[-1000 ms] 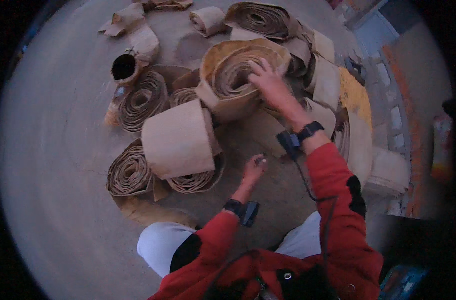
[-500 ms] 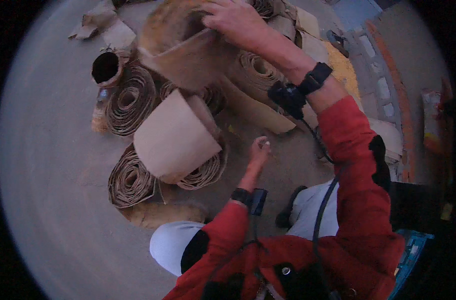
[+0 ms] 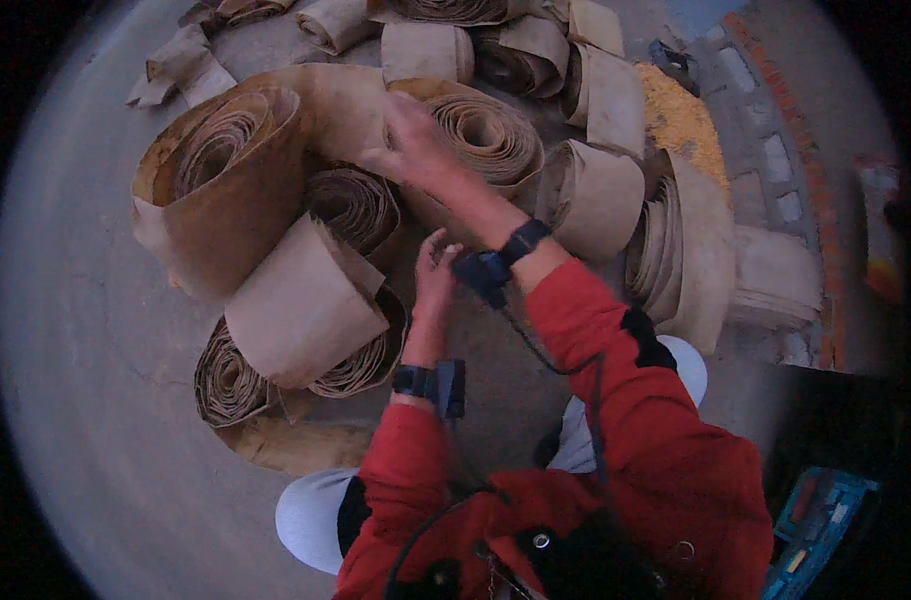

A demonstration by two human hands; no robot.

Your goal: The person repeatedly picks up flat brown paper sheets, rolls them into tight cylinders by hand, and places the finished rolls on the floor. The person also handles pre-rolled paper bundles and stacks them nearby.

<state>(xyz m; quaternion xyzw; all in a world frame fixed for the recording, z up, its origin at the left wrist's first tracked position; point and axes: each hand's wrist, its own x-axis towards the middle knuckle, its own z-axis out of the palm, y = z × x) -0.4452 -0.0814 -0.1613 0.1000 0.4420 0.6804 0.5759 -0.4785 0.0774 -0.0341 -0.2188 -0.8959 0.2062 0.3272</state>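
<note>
A large brown roll of sheet material point(image 3: 225, 210) stands on its end at the left, and a loose strip of its sheet point(image 3: 340, 105) runs right toward another coiled roll point(image 3: 485, 130). My right hand point(image 3: 415, 145) is over the strip's right end, slightly blurred, with thumb and fingers spread and nothing held. Below it my left hand point(image 3: 435, 275) is raised in the gap between rolls, its fingers loosely bent and apart, holding nothing. Near the left hand, a pale-sided roll point(image 3: 305, 305) lies on top of two coiled rolls, one being the lower left roll point(image 3: 232, 375).
More brown rolls, among them a roll at the right point(image 3: 685, 250), surround the work spot on the grey floor point(image 3: 105, 340). A heap of yellow grain-like material point(image 3: 685, 125) lies behind them. Bricks point(image 3: 780, 165) line the right side. A blue object point(image 3: 820, 520) is at lower right.
The large roll has come down onto the left rolls, and a strip of its sheet now trails right. My right hand has left its rim and moved lower. The view has shifted.
</note>
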